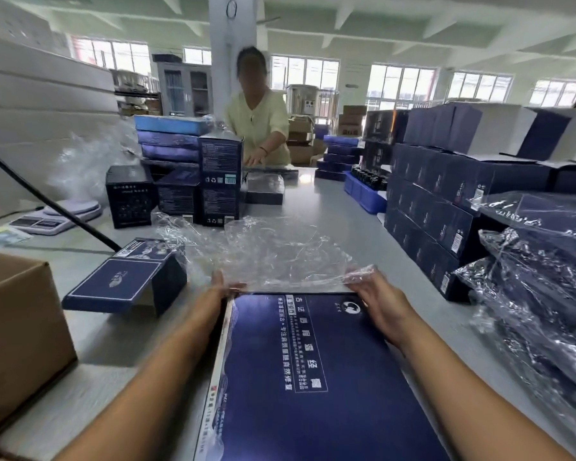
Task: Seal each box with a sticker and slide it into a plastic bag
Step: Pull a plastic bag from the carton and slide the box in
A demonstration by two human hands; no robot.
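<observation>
A large flat dark-blue box [313, 377] with white print lies in front of me, its far end toward a clear plastic bag [273, 251] spread on the grey table [333, 207]. My left hand [218, 291] pinches the bag's open edge at the box's far left corner. My right hand [376, 301] grips the bag's edge at the far right corner. The bag's mouth sits right at the box's far end; whether the box is inside it I cannot tell. No sticker is visible.
An open cardboard carton [17, 327] stands at the near left, with a small blue box [123, 281] beside it. Stacks of blue boxes [446, 207] and bagged boxes [539, 287] fill the right. More boxes [210, 181], a scale [57, 214] and a person [260, 121] are farther back.
</observation>
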